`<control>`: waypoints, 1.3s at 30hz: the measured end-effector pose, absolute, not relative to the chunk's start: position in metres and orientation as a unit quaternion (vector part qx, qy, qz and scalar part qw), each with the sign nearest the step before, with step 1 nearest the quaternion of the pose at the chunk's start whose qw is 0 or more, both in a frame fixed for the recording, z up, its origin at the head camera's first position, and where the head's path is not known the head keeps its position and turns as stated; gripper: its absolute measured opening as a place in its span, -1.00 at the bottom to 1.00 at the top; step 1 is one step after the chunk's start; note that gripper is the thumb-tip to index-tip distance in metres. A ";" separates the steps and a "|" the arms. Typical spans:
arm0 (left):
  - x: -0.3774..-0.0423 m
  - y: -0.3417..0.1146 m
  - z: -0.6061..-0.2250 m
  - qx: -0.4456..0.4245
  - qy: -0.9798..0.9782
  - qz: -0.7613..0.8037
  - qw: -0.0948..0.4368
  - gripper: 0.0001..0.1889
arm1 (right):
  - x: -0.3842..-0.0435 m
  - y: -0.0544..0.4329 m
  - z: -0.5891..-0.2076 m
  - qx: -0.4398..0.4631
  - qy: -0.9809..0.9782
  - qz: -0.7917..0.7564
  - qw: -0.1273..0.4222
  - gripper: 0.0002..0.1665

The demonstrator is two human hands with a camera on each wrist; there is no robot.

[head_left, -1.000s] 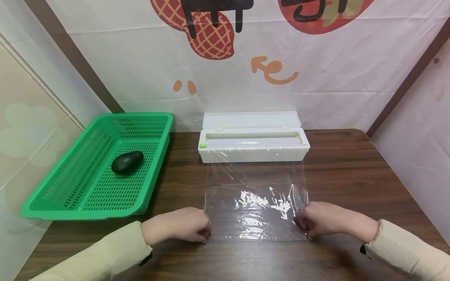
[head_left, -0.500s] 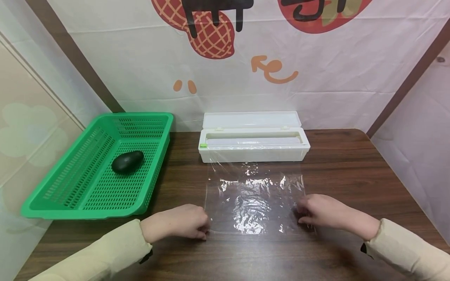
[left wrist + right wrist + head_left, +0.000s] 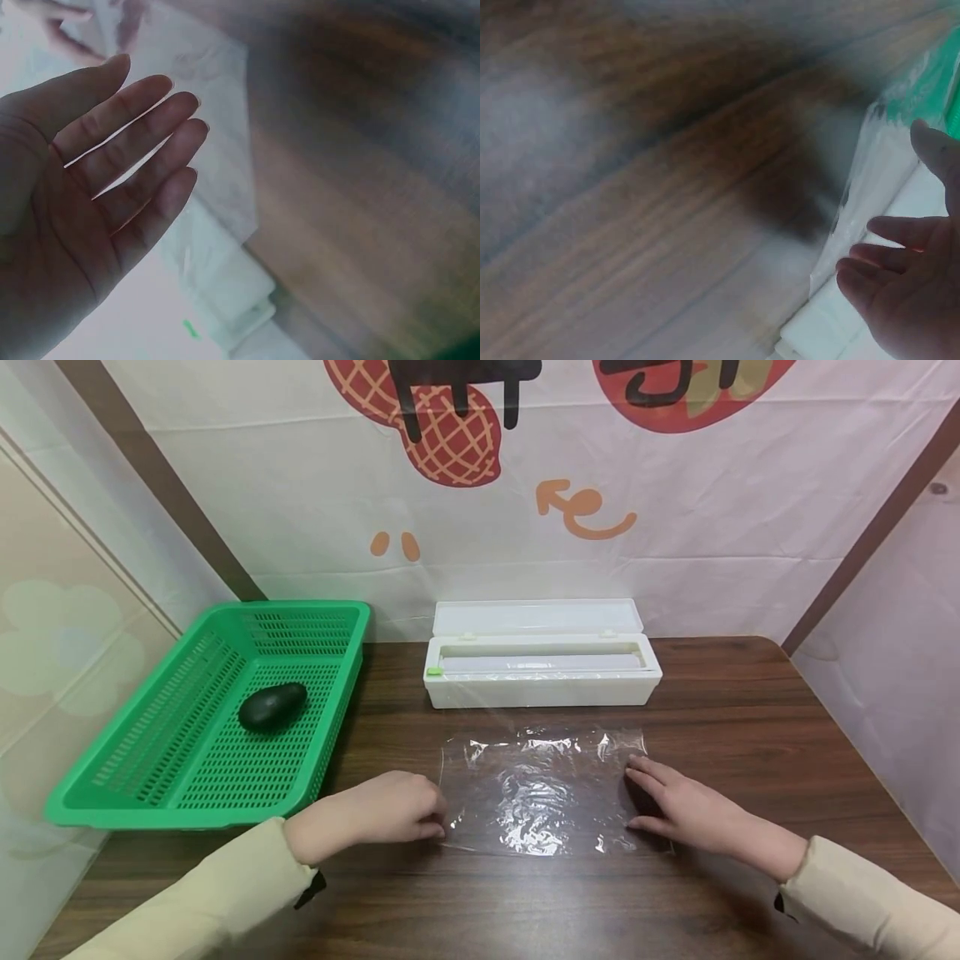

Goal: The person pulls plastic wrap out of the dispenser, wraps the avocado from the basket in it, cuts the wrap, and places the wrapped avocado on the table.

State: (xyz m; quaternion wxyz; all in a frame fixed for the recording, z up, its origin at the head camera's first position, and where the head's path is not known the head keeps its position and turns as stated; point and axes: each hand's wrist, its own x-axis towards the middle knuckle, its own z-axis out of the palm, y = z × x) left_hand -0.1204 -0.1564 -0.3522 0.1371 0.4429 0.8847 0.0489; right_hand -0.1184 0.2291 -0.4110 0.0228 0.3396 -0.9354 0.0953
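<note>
A clear sheet of cling film (image 3: 536,793) lies spread on the table, reaching back to the white cling film box (image 3: 540,689), whose lid stands raised behind it. My left hand (image 3: 386,810) is at the film's left edge; in the left wrist view its fingers (image 3: 142,146) are loosely extended with nothing in them. At the film's right edge is my right hand (image 3: 690,806), thumb and fingers spread apart. The right wrist view shows that hand's fingers (image 3: 889,255) relaxed and holding nothing.
A green plastic basket (image 3: 318,760) stands at the left with a dark avocado-shaped object (image 3: 272,706) in it. On the box's front left edge sits a small green slider (image 3: 433,671). The dark wooden table (image 3: 750,718) meets a printed cloth (image 3: 675,585) behind.
Both hands have let go of the film's front corners and their fingers have loosened. The film has settled flatter, and both hands have shifted slightly away from the body.
</note>
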 end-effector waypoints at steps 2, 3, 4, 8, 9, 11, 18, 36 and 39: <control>-0.122 -0.157 -0.347 0.440 0.888 0.051 0.127 -0.84 | -0.117 0.231 -0.414 0.332 -0.938 0.098 0.014 -0.19; -0.123 -0.157 -0.345 0.440 0.889 0.051 0.119 -0.84 | -0.117 0.231 -0.416 0.331 -0.939 0.099 0.011 -0.17; -0.124 -0.158 -0.342 0.440 0.890 0.052 0.111 -0.85 | -0.116 0.232 -0.418 0.330 -0.939 0.100 0.008 -0.16; -0.126 -0.160 -0.332 0.441 0.893 0.049 0.075 -0.91 | -0.113 0.234 -0.423 0.334 -0.937 0.105 0.003 -0.13; -0.126 -0.161 -0.330 0.440 0.894 0.049 0.069 -0.92 | -0.113 0.235 -0.424 0.334 -0.937 0.106 0.003 -0.12; -0.127 -0.162 -0.326 0.437 0.896 0.050 0.059 -0.93 | -0.112 0.235 -0.425 0.333 -0.937 0.108 -0.001 -0.12; -0.129 -0.164 -0.307 0.428 0.900 0.074 0.023 -0.94 | -0.111 0.236 -0.426 0.336 -0.935 0.111 -0.003 -0.10; -0.136 -0.180 -0.261 0.370 0.925 0.085 -0.027 -0.81 | -0.111 0.236 -0.427 0.339 -0.934 0.113 0.002 -0.10; -0.137 -0.184 -0.256 0.362 0.927 0.092 -0.034 -0.77 | -0.111 0.235 -0.426 0.337 -0.935 0.113 -0.002 -0.11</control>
